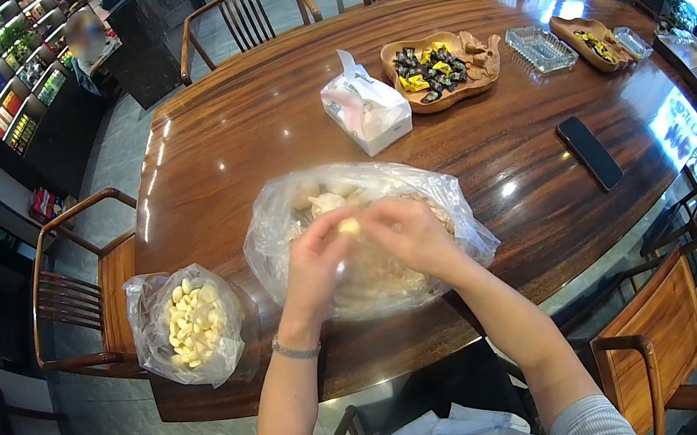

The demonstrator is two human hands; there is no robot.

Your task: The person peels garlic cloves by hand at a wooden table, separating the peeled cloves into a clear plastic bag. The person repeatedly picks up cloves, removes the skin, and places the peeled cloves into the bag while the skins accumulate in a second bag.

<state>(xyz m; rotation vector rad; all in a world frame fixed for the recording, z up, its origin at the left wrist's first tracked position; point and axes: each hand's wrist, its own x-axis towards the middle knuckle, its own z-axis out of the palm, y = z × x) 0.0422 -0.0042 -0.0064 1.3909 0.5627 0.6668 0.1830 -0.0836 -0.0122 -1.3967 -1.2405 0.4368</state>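
A pale peeled garlic clove [349,226] is pinched between the fingers of my left hand [320,245]. My right hand [408,229] is blurred, its fingers bent close to the clove; whether it grips anything cannot be made out. Both hands are above a wide-open clear plastic bag [267,232]. Inside the bag lie whole garlic bulbs [326,203] on the far side and dry papery skins [434,209] to the right. Left of my forearm, a smaller clear plastic bag [143,316] at the table edge holds a heap of peeled cloves [195,321].
A tissue pack [371,108] and a wooden tray [430,106] of wrapped sweets stand beyond the large bag. Farther right are a glass ashtray [541,49], a second wooden tray [598,49] and a smartphone [590,154]. Wooden chairs [247,19] surround the table [204,152]. A person [89,46] sits far left.
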